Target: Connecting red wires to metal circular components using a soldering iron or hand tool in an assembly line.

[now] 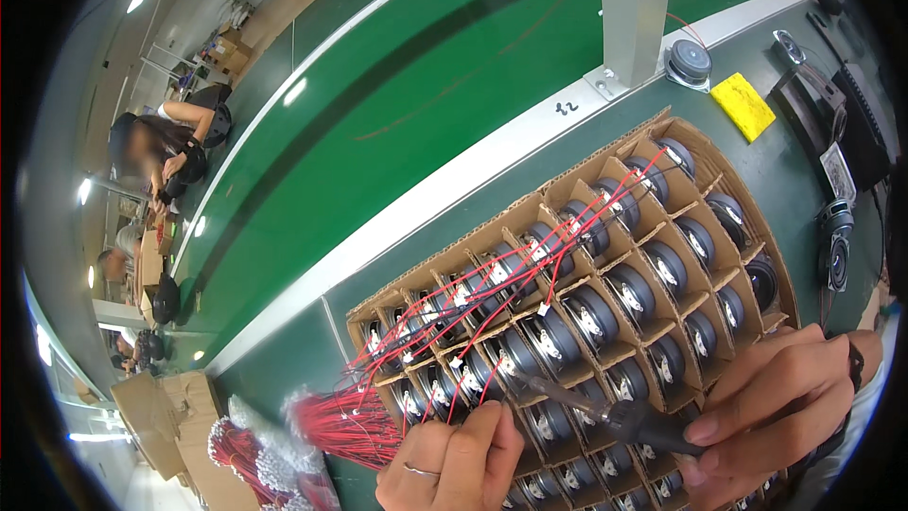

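Note:
My right hand grips a soldering iron by its dark handle. The iron's metal tip points left over a small round speaker in a cardboard divider box. Close by, my left hand, with a ring on one finger, has thumb and forefinger pinched together on a thin red wire beside the tip. Several speakers with dark backs and silvery terminals stand in the box's cells. Red and black wires with small white connectors lie across the upper rows.
Bundles of red wires and clear plastic bags lie left of the box. A loose speaker, a yellow sponge and further speaker parts are at the upper right. A metal post stands beyond the box, by a green conveyor belt. People sit across it.

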Motion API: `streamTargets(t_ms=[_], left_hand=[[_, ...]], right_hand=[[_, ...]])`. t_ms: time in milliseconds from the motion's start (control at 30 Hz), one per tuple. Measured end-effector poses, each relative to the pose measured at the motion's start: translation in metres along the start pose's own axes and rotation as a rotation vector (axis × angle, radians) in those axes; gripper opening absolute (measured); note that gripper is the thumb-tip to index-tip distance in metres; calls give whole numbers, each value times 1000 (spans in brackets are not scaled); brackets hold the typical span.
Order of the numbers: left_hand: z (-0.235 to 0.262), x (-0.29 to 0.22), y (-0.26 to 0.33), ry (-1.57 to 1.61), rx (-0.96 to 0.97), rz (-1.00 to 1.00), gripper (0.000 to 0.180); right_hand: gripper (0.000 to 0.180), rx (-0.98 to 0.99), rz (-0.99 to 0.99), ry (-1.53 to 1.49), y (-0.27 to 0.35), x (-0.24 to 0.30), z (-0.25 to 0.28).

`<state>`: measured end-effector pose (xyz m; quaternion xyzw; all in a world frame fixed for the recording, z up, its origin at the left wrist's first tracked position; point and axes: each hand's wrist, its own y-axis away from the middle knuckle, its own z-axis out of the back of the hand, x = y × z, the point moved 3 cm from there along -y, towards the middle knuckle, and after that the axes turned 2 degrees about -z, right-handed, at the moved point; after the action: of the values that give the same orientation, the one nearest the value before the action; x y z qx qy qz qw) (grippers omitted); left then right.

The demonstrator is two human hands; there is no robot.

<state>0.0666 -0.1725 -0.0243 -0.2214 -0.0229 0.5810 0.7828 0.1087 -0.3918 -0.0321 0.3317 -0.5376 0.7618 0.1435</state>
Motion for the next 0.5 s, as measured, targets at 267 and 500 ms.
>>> streamTargets(t_ms=[267, 500], left_hand=[[0, -3, 0, -45, 12, 8, 17], [1, -5, -1, -45, 16, -12, 16]], right_hand=[[18, 1, -9, -7, 1, 0, 2], [21, 44, -41, 9, 0, 5, 3]])
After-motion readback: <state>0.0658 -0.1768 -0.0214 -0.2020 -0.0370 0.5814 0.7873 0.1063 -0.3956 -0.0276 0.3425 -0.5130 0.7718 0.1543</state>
